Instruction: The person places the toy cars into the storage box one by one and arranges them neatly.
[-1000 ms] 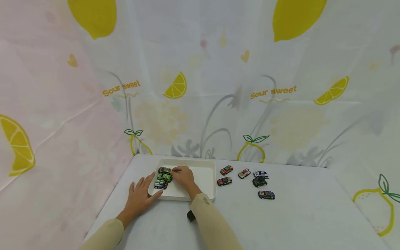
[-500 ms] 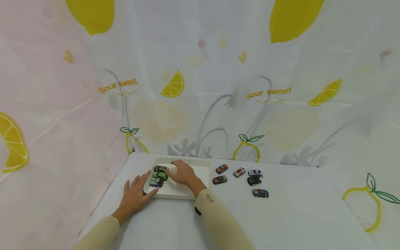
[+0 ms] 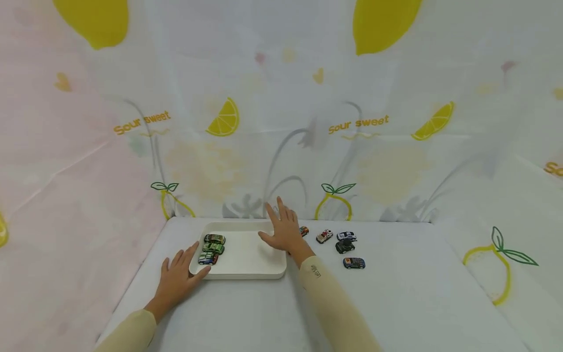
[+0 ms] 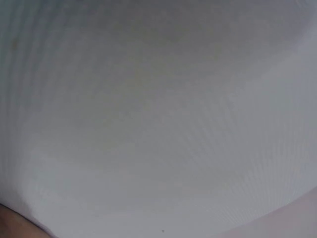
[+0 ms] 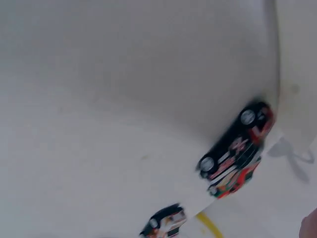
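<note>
My left hand [image 3: 176, 278] lies at the left side of a white tray [image 3: 246, 275], fingers spread, with fingertips and thumb against its rim. Three toy cars sit in a column at the tray's left end: a dark green one [image 3: 214, 238], a bright green one [image 3: 213, 248] and a white-and-blue one [image 3: 208, 258]. My right hand [image 3: 285, 232] hovers over the tray's right edge, fingers stretched and nothing in them. It partly covers an orange toy car [image 3: 304, 231]. The right wrist view shows a black-and-red toy car [image 5: 237, 144] beside the tray wall [image 5: 297, 64].
Right of the tray stand more toy cars: a white-and-red one [image 3: 324, 236], a white one [image 3: 346, 235], a dark one with a raised top [image 3: 345, 246] and a blue one [image 3: 354, 263]. A lemon-print cloth [image 3: 272, 161] rises behind the table.
My right hand has left the green cars and moved right to the tray's far edge, fingers spreading. The left hand stays at the rim. The head view has turned right.
</note>
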`<state>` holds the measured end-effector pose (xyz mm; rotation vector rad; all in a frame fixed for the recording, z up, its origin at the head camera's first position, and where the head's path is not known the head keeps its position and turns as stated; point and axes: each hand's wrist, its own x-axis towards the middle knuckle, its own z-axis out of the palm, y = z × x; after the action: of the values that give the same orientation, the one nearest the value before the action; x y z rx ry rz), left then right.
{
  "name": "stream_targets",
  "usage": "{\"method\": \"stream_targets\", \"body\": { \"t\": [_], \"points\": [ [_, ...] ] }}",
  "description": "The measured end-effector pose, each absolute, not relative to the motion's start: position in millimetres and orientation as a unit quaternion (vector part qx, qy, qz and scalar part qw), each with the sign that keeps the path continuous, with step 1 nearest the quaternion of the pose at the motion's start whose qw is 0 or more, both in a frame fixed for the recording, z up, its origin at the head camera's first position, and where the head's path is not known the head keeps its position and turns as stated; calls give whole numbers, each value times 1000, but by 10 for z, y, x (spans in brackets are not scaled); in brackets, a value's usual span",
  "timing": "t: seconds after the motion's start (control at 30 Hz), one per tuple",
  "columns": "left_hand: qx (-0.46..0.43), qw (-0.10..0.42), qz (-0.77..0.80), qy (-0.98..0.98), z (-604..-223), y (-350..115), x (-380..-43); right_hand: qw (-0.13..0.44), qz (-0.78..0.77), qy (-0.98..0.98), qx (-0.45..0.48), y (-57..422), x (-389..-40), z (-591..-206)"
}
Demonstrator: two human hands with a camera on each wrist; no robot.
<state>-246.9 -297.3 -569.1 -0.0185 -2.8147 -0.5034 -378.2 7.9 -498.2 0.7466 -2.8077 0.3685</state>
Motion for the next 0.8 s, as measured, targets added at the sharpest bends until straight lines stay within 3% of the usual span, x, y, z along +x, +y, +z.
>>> {"method": "stream_targets", "body": {
  "t": [0.27,0.6,0.8],
  "points": [
    [-15,152,-182,-971,-5703,-2985,-2477,91,85,-974,190,633,-3817,-4957],
    [-25,143,-190,-971,-5720,-2945,-2506,151,51,-969,190,1432,-3881,-4890],
    [-24,142,-194,-970,-5691,-3000,-2486,119,50,-978,162,1820,-3856,-4719]
  ]
}}
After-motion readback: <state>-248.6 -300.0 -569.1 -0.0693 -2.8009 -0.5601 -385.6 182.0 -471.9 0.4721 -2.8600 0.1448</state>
